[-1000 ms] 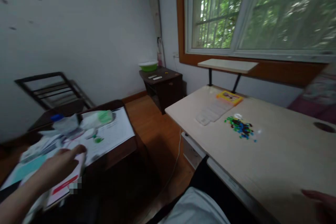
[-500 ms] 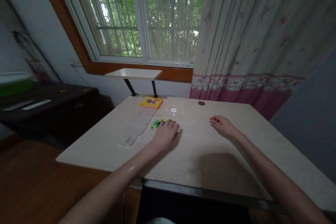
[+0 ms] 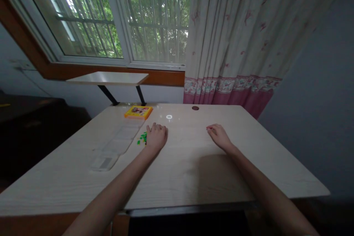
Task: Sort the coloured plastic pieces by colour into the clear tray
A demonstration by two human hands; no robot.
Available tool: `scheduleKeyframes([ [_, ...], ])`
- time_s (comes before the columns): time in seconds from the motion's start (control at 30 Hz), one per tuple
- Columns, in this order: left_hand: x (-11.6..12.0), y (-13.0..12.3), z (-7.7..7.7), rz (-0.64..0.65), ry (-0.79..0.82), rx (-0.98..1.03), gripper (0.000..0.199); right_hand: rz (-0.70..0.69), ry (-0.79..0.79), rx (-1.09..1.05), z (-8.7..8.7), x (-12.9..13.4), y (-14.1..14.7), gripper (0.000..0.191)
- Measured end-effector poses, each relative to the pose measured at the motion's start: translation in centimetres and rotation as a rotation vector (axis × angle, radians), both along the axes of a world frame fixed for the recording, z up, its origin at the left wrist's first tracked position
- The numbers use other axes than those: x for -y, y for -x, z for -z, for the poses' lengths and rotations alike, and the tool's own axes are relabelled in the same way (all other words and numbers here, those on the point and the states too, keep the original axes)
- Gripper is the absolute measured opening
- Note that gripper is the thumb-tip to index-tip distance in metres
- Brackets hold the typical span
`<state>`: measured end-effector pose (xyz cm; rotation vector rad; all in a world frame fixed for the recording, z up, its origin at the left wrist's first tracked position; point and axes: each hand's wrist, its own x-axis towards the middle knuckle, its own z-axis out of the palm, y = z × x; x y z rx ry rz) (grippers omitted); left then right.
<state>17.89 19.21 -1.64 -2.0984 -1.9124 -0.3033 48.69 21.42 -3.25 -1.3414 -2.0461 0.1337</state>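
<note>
Small bright-green pieces lie loose left of the middle of a pale wood-grain desk, partly hidden by your left hand; none is seen sorted, and the work looks barely begun, with the visible pieces all yet to be dealt with. A long clear plastic case lies to their left, its contents too faint to tell, running from near a flat yellow picture box by the far edge toward the near left corner. Your left arm reaches in from the near edge, palm down, fingers bent and slightly spread. Your right hand hovers or rests farther right, fingers curled together toward the thumb; whether they pinch anything, you cannot tell.
</note>
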Motion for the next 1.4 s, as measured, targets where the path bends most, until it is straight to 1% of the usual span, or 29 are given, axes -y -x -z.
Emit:
scheduleKeyframes([
  [0.07, -0.2, 0.0, 0.1, -0.041, -0.008, 0.034, 0.036, -0.014, 0.004, -0.013, 0.1, 0.0, 0.0, 0.027],
  [0.23, -0.8, 0.5, 0.2, -0.109, 0.079, 0.097, 0.037, -0.043, 0.032, -0.007, 0.0, 0.2, 0.1, 0.027],
  [0.3, -1.0, 0.7, 0.1, -0.143, 0.082, 0.104, 0.039, -0.056, 0.052, 0.011, -0.1, 0.2, 0.2, 0.027],
  [0.4, -0.8, 0.8, -0.1, -0.175, 0.053, 0.091, 0.04, -0.061, 0.062, 0.018, -0.3, 0.4, 0.3, 0.027],
  [0.5, -0.2, 0.9, -0.2, -0.203, -0.023, 0.1, 0.043, -0.062, 0.059, 0.016, -0.4, 0.4, 0.4, 0.027],
  [0.6, 0.5, 1.3, 0.3, -0.267, -0.094, 0.131, 0.05, -0.058, 0.054, 0.014, -0.4, 0.3, 0.4, 0.029],
  [0.73, 0.9, 1.9, 1.0, -0.297, -0.069, 0.196, 0.057, -0.043, 0.061, 0.016, -0.2, 0.1, 0.3, 0.029],
  [0.9, 0.5, 1.9, 0.8, -0.296, 0.005, 0.292, 0.055, -0.029, 0.045, 0.008, -0.4, 0.1, 0.1, 0.028],
  [1.0, 0.3, 1.9, 0.7, -0.279, -0.001, 0.31, 0.054, -0.032, 0.033, -0.007, -0.5, 0.2, 0.0, 0.029],
  [1.2, 0.1, 1.9, 0.8, -0.215, -0.049, 0.289, 0.053, -0.026, 0.028, -0.003, -0.3, 0.0, -0.1, 0.029],
  [1.3, 0.2, 1.8, 0.6, -0.188, -0.062, 0.247, 0.052, -0.044, 0.025, -0.004, -0.2, 0.0, 0.1, 0.028],
  [1.4, 0.6, 1.4, 0.4, -0.13, -0.06, 0.201, 0.051, -0.068, 0.024, 0.004, -0.4, 0.3, 0.6, 0.027],
])
